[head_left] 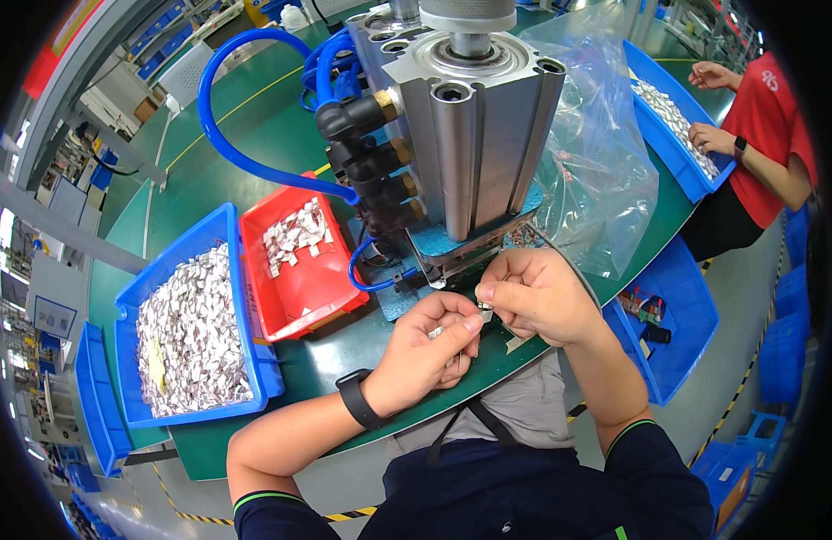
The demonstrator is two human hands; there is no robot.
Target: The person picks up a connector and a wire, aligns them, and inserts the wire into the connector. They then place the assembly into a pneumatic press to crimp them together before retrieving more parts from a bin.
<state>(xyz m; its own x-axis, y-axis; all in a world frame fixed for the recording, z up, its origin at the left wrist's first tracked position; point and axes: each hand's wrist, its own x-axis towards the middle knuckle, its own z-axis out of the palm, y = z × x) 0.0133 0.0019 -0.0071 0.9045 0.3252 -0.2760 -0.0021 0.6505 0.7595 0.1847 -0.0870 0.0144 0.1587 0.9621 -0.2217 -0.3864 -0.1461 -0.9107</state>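
My left hand [434,344] is closed, with a few small whitish pieces showing inside its curled fingers. Between its thumb and forefinger it pinches a small silvery-white piece [486,315]. My right hand [544,297] meets it there, thumb and forefinger pinched together at the same piece; its exact kind is too small to make out. Both hands are just in front of a metal pneumatic press [474,144] on a blue base. Left of the press, a red tray [299,310] holds a small heap of whitish flat pieces, and a large blue bin [270,360] beside it is filled with similar ones.
Thick blue air hoses [209,117] loop left from the press. A clear plastic bag [605,180] lies to its right on the green table [339,346]. Below the table's right edge is another blue bin [695,333]. A co-worker in red [769,117] handles pieces in a blue bin [645,67].
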